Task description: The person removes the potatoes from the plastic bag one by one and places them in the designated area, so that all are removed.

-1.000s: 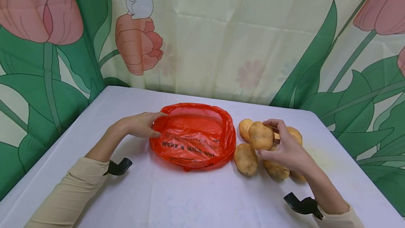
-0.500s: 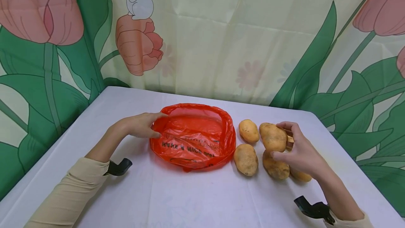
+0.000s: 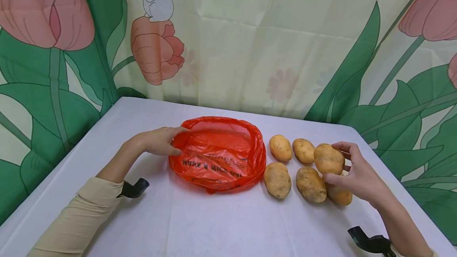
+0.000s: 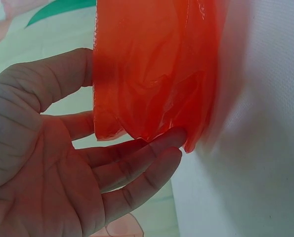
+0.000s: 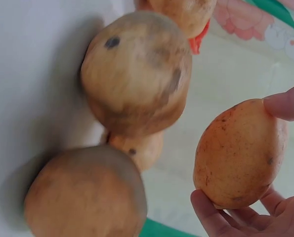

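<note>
My right hand (image 3: 357, 175) holds a potato (image 3: 329, 158) between thumb and fingertips, above the right side of a potato group. In the right wrist view that potato (image 5: 238, 153) appears off the table, apart from the others. Two rows of potatoes stand below: a far-row potato (image 3: 303, 150), a near-row potato (image 3: 311, 185) and a partly covered one (image 3: 339, 195) under my hand. At the left rim of a red plastic bag (image 3: 217, 162), my left hand (image 3: 157, 141) grips the film. Its thumb and index tips are hidden by the bag in the left wrist view.
The bag lies with its mouth facing up, its rim folded outward, on a white-covered table (image 3: 214, 225). A potato (image 3: 277, 180) lies close to the bag's right side. Behind the table hangs a flower-printed cloth (image 3: 242, 50).
My right hand has carried the potato rightward across the group, uncovering a far-row potato and more of the near row. The left hand and bag stay where they were.
</note>
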`<state>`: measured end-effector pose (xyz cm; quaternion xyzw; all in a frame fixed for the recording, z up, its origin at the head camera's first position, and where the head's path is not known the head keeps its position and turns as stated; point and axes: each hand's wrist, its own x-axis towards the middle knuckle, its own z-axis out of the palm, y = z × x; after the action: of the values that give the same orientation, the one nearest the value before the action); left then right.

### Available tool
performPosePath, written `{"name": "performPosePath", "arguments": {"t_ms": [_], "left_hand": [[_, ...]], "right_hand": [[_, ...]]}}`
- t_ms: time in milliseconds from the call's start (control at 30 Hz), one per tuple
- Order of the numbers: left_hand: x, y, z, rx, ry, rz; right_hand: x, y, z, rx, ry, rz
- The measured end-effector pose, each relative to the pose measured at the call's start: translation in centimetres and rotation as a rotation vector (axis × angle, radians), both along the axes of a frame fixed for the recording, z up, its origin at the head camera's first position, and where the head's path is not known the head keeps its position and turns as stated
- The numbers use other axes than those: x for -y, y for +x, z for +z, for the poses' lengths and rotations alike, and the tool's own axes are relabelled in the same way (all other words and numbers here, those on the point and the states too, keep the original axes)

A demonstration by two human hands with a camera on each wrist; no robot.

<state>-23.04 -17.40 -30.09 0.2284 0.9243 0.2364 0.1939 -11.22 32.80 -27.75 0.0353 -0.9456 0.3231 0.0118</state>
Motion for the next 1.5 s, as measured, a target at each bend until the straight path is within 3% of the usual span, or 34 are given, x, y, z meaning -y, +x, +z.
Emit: {"name": "performPosePath", "arguments": {"t_ms": [433, 667, 1233, 1500], "left_hand": [[0.0, -0.1, -0.1, 0.008, -0.001, 0.010], [0.3, -0.1, -0.1, -0.006, -0.002, 0.003], [0.0, -0.2, -0.4, -0.002, 0.001, 0.003], [0.1, -0.3, -0.5, -0.020, 0.002, -0.009]], "right_hand": [[-3.6, 0.5, 0.0, 0.003, 0.034, -0.037], [-5.4, 0.9, -0.2, -0.036, 0.061, -0.053], [-10.1, 1.0, -1.0, 0.085, 0.114, -0.050], [-11.8, 1.0, -2.3, 0.063, 0.121, -0.024]]}}
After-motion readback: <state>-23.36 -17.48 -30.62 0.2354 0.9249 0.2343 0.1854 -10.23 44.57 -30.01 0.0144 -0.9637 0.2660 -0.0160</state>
